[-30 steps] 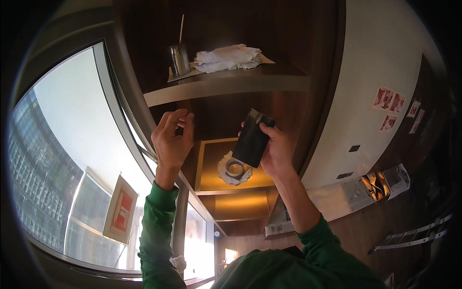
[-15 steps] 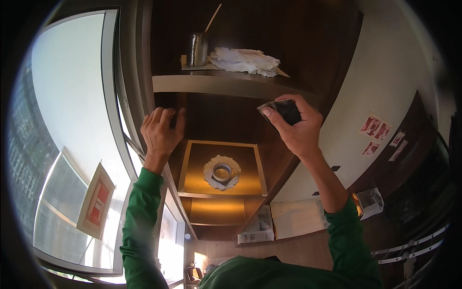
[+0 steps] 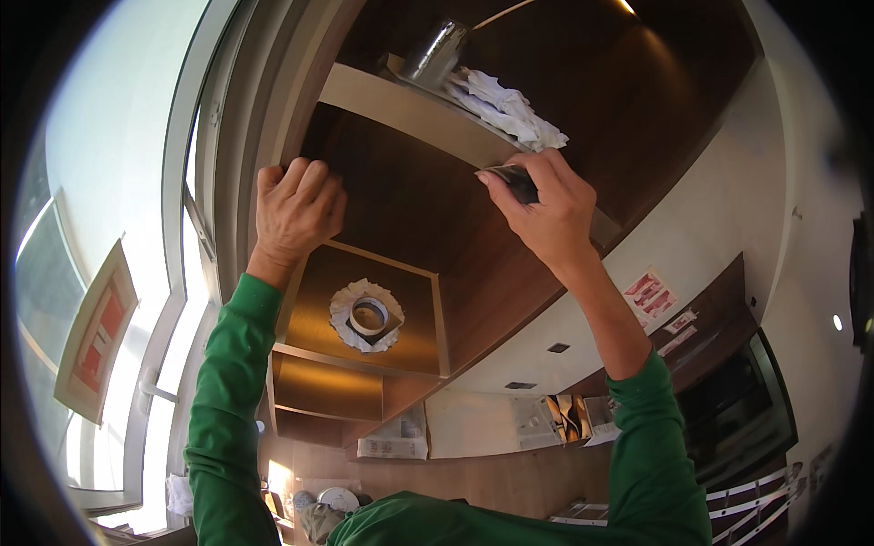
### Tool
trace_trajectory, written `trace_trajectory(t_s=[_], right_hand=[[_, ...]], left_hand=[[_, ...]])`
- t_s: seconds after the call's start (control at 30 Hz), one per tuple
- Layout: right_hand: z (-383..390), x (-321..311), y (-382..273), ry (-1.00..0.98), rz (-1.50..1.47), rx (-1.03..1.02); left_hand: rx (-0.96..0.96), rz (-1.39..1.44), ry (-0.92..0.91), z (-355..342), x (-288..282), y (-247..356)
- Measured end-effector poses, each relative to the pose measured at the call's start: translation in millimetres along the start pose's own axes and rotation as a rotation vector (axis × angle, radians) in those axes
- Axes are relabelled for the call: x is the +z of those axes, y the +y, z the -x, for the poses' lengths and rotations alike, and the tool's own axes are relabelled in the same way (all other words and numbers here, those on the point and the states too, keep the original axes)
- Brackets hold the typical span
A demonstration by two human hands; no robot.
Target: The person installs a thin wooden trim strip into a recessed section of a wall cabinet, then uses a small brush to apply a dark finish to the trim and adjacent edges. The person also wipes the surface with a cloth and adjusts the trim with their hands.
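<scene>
My right hand (image 3: 563,207) grips a small, thin, black flat piece (image 3: 522,186) between thumb and fingers. It is close to the front edge of the upper shelf (image 3: 410,111); whether it touches is unclear. My left hand (image 3: 299,211) is raised with fingers curled, back toward me, near the left side of the dark cabinet (image 3: 391,173); its palm is hidden. On the upper shelf stand a shiny metal cup (image 3: 434,56), with a thin stick (image 3: 503,13) by its rim, and a crumpled white cloth or paper (image 3: 512,109).
A ring-shaped roll (image 3: 353,318), perhaps tape, lies on crumpled white paper (image 3: 341,296) on a lower, gold-coloured shelf (image 3: 414,341). The window frame (image 3: 187,136) runs along my left. At right are a pale wall (image 3: 510,364) and a ladder-like metal frame (image 3: 751,491).
The view has turned and shifted, so the shelves now slant. The black piece stays in my right hand, now nearer the upper shelf edge. My left fingers look more tightly curled.
</scene>
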State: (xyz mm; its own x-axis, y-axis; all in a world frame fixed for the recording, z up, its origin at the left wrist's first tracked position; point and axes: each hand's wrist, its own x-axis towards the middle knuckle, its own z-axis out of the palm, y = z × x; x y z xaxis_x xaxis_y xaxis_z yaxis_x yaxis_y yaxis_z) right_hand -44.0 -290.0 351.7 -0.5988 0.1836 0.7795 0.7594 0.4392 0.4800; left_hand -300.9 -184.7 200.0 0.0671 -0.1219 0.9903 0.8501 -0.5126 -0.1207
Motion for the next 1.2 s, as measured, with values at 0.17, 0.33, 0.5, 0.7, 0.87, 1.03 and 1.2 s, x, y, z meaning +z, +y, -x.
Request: trace_trajectory(t_s=[0.17, 0.33, 0.5, 0.7, 0.87, 1.03, 1.2], right_hand=[[-31.3, 25.3, -27.1, -0.029, 0.015, 0.006], [-7.6, 9.2, -8.9, -0.011, -0.012, 0.048], [-40.2, 39.6, -38.3, 0.007, 0.005, -0.009], [-71.6, 64.9, -64.7, -0.019, 0.001, -0.010], [-56.6, 56.5, -52.1, -0.009, -0.040, -0.018], [-94.3, 86.0, -82.1, -0.010, 0.004, -0.071], [-77.0, 73.0, -70.2, 0.019, -0.058, -0.015]], left_hand=[[0.023, 0.018, 0.014, 3.1, 2.2, -2.0], [-0.001, 0.000, 0.000, 2.8, -1.5, -3.3], [0.003, -0.005, -0.056, 9.8, 1.5, -2.0], [0.010, 0.032, -0.016, 8.1, 0.8, -3.8], [0.008, -0.014, 0.003, 5.6, 0.4, -3.4], [0.038, 0.039, 0.015, 6.8, 3.5, -2.2], [0.024, -0.005, -0.007, 6.6, -0.2, -5.8]])
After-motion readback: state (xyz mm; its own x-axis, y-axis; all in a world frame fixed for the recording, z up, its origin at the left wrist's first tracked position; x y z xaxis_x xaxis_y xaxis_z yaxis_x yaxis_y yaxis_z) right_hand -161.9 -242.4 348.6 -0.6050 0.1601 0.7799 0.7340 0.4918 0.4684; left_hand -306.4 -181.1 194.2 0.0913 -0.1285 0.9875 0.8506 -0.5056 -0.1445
